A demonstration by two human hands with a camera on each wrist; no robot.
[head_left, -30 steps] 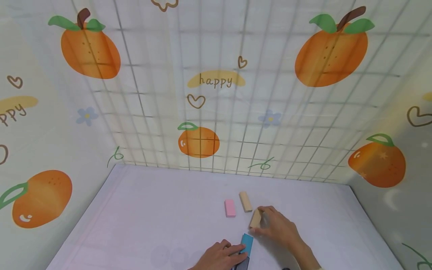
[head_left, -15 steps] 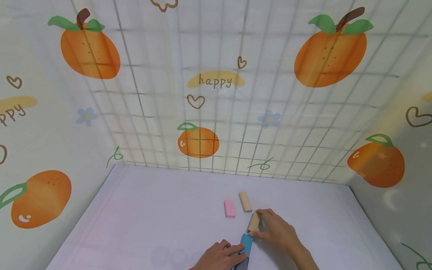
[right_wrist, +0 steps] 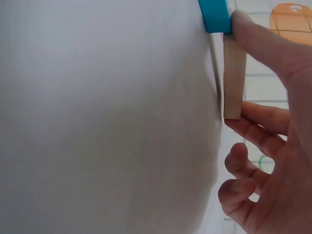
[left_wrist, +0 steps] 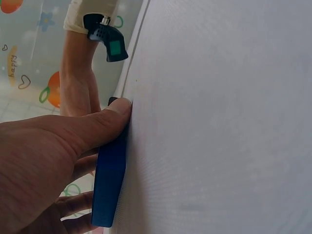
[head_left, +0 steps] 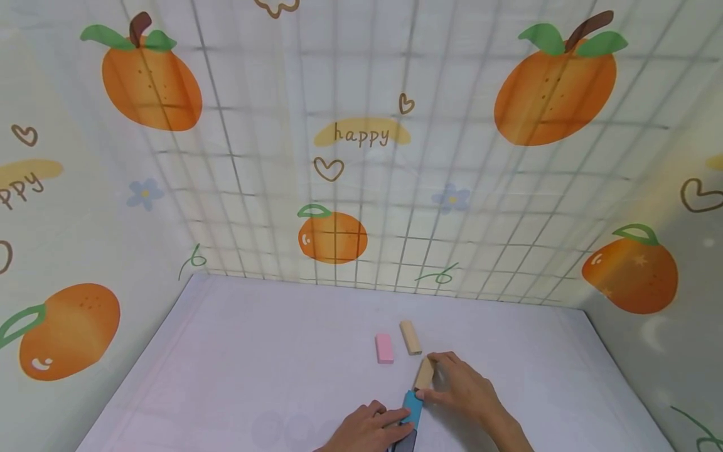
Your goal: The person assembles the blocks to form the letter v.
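My right hand [head_left: 465, 392] pinches a plain wooden block [head_left: 425, 374] lengthwise, thumb at its near end and fingertips at its far end. That near end sits right at the far end of a teal block [head_left: 415, 405]. In the right wrist view, the thumb tip lies where the wooden block [right_wrist: 234, 78] meets the teal block [right_wrist: 216, 17]. My left hand [head_left: 367, 430] lays its fingers across the teal block and a dark blue block [head_left: 405, 443] in line behind it. The left wrist view shows the thumb and fingers on opposite sides of the blue block [left_wrist: 109, 180].
Farther back on the white table [head_left: 271, 351] lie a pink block [head_left: 385, 349] and a second wooden block [head_left: 411, 338], a little beyond my right fingertips. A printed curtain [head_left: 254, 188] with oranges hangs along the table's back and sides.
My right hand has brought the wooden block nearer and slightly left, up against the end of the teal block. The left hand has kept its place.
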